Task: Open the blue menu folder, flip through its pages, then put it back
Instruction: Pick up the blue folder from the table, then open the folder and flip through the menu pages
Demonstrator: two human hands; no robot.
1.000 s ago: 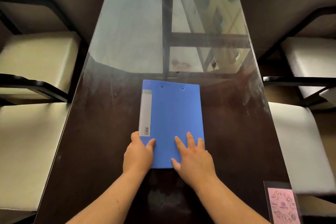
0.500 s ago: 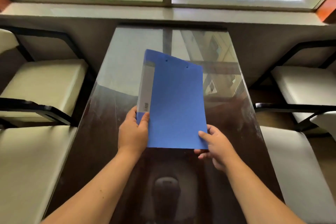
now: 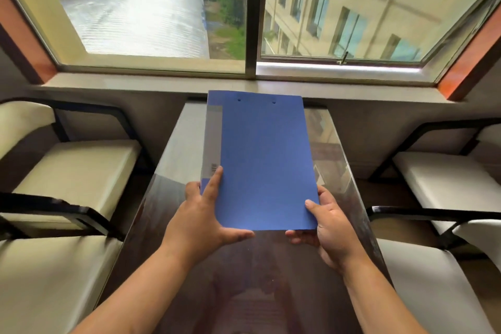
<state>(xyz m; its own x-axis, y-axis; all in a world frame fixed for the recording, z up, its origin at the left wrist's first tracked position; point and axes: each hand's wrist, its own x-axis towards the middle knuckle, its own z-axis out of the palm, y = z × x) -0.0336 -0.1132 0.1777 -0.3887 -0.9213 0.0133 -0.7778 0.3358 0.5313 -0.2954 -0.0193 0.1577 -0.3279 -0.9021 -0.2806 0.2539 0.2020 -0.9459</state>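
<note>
Two hands carry the job. Glass-topped table below both hands, then blue menu folder, closed, lifted clear of it, tilted up. Left hand grasps its lower spine corner; right hand pinches the lower free corner. Step: opening not yet begun. Next: probably right thumb must peel the cover leftward.

I'm looking at a restaurant or café booth: a glass-topped dark table set against a wide window, cream cushioned chairs with black frames on both sides, and a blue menu folder between my hands
</note>
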